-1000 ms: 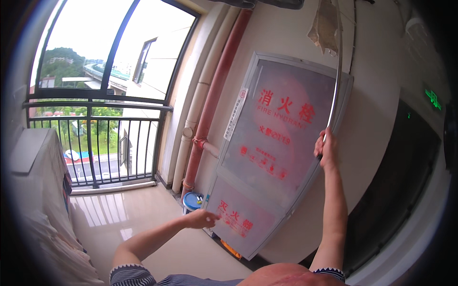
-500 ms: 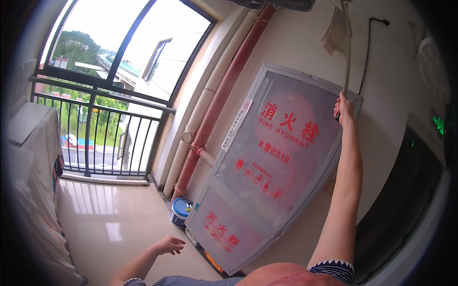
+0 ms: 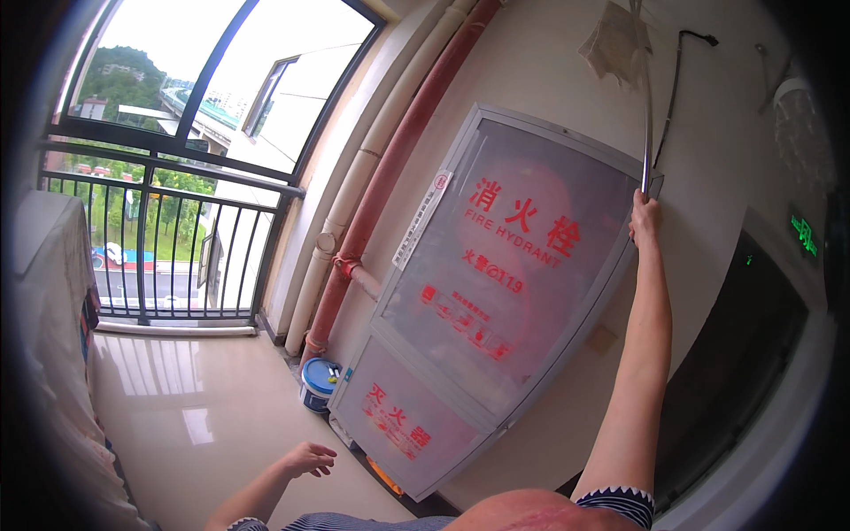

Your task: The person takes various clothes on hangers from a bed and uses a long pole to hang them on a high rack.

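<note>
My right hand is raised at the upper right, its fingers wrapped round the lower end of a long shiny metal pole. The pole runs up past the top edge, so its far end is out of view. Beside its upper part hangs a ragged pale cloth; whether it is fixed to the pole, I cannot tell. Low in the middle, my left hand hovers over the floor with loosely bent fingers apart, holding nothing.
A fire hydrant cabinet stands against the wall, left of my right arm. Red pipe and a lidded bucket are beside it. A railing fronts the window. Covered furniture stands left; a black cable hangs right.
The view has shifted, so the cabinet and window sit further left. My right hand keeps its grip on the pole and appears slightly lower; my left hand stays much the same.
</note>
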Available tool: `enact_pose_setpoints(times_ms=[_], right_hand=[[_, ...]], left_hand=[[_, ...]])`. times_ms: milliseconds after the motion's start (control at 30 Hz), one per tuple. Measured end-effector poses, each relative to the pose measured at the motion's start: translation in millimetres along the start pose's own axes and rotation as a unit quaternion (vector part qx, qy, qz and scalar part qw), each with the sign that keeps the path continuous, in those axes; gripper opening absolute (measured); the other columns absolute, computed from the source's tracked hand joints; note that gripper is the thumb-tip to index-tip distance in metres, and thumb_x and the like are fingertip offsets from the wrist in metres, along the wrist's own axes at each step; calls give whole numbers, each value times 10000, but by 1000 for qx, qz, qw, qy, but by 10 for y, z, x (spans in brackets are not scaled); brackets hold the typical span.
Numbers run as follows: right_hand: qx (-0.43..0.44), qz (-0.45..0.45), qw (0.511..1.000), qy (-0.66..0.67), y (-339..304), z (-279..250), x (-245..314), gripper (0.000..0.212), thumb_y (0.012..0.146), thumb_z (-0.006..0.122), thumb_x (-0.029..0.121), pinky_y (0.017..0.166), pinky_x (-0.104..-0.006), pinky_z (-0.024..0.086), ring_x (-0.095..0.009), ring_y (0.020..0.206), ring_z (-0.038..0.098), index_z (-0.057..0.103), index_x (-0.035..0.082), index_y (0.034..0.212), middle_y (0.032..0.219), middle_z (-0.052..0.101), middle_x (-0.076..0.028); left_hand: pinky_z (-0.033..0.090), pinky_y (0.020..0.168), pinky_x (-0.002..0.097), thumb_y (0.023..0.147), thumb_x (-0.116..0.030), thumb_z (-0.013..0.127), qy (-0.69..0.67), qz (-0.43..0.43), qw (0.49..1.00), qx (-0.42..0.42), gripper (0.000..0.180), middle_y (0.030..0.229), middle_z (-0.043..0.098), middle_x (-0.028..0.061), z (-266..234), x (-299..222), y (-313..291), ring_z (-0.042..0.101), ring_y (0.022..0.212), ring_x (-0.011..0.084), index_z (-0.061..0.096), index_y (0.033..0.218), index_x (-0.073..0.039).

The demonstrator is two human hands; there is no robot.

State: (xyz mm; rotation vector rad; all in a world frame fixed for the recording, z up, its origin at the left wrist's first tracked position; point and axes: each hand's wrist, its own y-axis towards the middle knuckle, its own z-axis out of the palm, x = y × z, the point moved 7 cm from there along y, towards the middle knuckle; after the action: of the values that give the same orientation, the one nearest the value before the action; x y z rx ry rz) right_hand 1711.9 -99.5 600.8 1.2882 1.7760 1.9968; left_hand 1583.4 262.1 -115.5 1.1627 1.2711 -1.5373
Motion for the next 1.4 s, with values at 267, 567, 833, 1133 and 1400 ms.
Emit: enact_pose_setpoints(times_ms=[267,567,833,1133,1400], right_hand=[[-14,19,998,-59,-89,-17,-19,397,855,455,371,289,-286,326,-156,358,432,509,-13,770,498,453,-58],[73,45,991,107,-304,275,-110,362,871,449,359,279,-238,274,-81,332,346,428,51,681,463,340,16],[100,63,977,178,-598,423,-172,346,880,440,361,276,-221,244,-52,331,313,404,82,679,460,318,33],[152,104,940,287,-1188,485,-216,336,868,472,384,314,-225,287,-56,346,333,402,104,697,455,333,36],[288,190,861,373,-2755,745,-323,350,858,502,370,380,-258,351,-84,363,354,386,123,639,466,345,28]], left_hand=[[517,635,297,820,-167,571,-30,-21,999,-16,322,920,615,113,-28,149,23,624,780,197,538,1089,7],[517,610,293,815,-151,576,-57,-28,998,-31,307,885,619,114,-77,252,-32,627,749,196,544,1070,17],[518,589,293,811,-132,569,-62,-54,995,-54,291,872,619,118,-222,450,-147,631,724,201,549,1058,19],[519,585,295,805,-107,558,-65,-86,992,-65,276,859,621,123,-347,767,-326,632,719,206,552,1048,24],[507,552,275,802,-103,555,-56,-112,987,-100,258,837,617,92,-614,924,-944,627,685,173,567,1035,8]])
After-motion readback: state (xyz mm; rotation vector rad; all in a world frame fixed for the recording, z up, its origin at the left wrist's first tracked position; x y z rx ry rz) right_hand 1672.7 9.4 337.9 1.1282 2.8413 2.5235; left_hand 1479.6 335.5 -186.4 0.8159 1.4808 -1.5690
